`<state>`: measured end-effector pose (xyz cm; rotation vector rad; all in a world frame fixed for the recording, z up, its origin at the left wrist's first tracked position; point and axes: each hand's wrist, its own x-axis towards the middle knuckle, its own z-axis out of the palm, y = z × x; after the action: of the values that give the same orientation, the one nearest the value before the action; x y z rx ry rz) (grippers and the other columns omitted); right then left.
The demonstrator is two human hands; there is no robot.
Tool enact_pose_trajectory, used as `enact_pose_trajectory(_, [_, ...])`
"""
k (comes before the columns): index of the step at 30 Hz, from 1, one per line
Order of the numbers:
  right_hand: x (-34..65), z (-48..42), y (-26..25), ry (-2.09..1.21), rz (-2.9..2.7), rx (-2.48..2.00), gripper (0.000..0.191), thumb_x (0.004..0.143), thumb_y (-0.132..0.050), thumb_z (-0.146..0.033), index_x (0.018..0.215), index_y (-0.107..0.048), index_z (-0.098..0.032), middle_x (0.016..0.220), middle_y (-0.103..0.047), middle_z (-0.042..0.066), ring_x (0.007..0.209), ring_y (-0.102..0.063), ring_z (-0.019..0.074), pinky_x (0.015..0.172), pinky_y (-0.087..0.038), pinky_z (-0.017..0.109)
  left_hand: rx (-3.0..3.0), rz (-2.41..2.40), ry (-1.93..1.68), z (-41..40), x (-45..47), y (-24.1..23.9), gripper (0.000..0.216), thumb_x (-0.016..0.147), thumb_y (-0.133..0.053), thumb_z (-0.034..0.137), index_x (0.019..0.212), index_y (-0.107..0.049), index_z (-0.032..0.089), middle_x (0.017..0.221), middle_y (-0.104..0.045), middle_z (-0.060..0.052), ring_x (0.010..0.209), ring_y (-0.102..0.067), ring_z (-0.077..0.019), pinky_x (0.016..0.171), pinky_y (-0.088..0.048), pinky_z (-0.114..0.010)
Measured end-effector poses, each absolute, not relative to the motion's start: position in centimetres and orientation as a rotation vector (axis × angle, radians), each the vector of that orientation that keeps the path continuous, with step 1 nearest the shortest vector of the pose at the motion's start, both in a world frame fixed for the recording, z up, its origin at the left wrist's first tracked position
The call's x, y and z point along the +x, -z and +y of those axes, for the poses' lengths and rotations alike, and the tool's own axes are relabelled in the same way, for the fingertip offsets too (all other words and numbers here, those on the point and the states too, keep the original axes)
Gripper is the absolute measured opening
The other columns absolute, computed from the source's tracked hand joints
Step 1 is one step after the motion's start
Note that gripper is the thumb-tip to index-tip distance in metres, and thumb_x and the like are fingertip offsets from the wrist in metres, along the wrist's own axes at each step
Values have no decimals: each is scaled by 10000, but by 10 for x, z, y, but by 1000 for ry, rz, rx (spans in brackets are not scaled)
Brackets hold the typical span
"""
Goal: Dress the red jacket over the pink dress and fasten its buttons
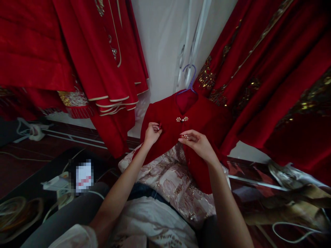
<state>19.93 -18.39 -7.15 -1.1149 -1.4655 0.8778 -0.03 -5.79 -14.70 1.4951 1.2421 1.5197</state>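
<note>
A red jacket (167,113) on a purple hanger (191,80) spreads out in front of me, its lower front parted. Below its neckline, a pale beaded frog fastening (182,119) joins the two front edges. My left hand (153,133) is over the jacket's left-side panel, fingertips pinched together at a tiny red piece I cannot make out. Just under the fastening, my right hand (195,142) is closed, pinching a small red and pale beaded fastening (183,136) near the front opening. Pink patterned fabric (165,168) lies across my lap beneath the jacket.
Red garments (111,69) hang at the left, and red garments with gold sequins (261,79) hang at the right. A dark surface at left holds a white cabled device (60,184) and a round coil (18,213). Brown wrapping (292,206) lies low at right.
</note>
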Motion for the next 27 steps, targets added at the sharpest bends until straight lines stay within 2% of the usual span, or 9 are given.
enact_pose_trajectory(6, [199,-182,72,-937,-1402,-1132,367,612,-824,-400,896,-723,-192,902,-742,63,814,-696,190,780,-566,334,1459,1064,-1571,-68,-1,144,212,687,-733,273,820,-612,160,745,-657,-11,655,-605,-103,667,-480,-234])
enact_pose_trajectory(10, [182,-163,75,-813,-1273,-1056,296,709,-754,-403,919,-727,-197,955,-744,60,903,-697,193,878,-547,340,1380,973,-1510,-70,1,134,232,668,-759,345,760,-681,147,766,-704,-40,652,-622,-112,685,-501,-254])
enact_pose_trajectory(14, [154,-130,90,-675,-1415,-1049,277,806,-645,-349,1033,-708,-202,1034,-723,67,861,-697,169,813,-567,307,1213,941,-1453,-71,2,127,283,623,-798,362,765,-706,135,784,-724,-59,653,-636,-117,685,-524,-266])
enact_pose_trajectory(17, [140,-110,102,-491,-1539,-1167,240,829,-602,-316,1019,-710,-215,1031,-710,63,777,-689,153,718,-574,285,1117,928,-1448,-72,1,126,318,605,-814,357,802,-717,127,796,-729,-59,668,-648,-113,728,-540,-275])
enact_pose_trajectory(22, [137,-101,110,-415,-1525,-1208,181,822,-628,-295,970,-704,-222,874,-734,24,781,-696,163,782,-554,300,1056,912,-1437,-73,2,128,313,662,-782,378,826,-722,119,785,-727,-59,684,-660,-116,781,-553,-299])
enact_pose_trajectory(27, [135,-99,111,-300,-1576,-1314,163,826,-625,-260,955,-718,-223,901,-733,29,787,-688,167,805,-539,307,1193,898,-1469,-71,4,133,266,644,-788,304,835,-728,129,884,-742,-82,799,-686,-153,867,-535,-332])
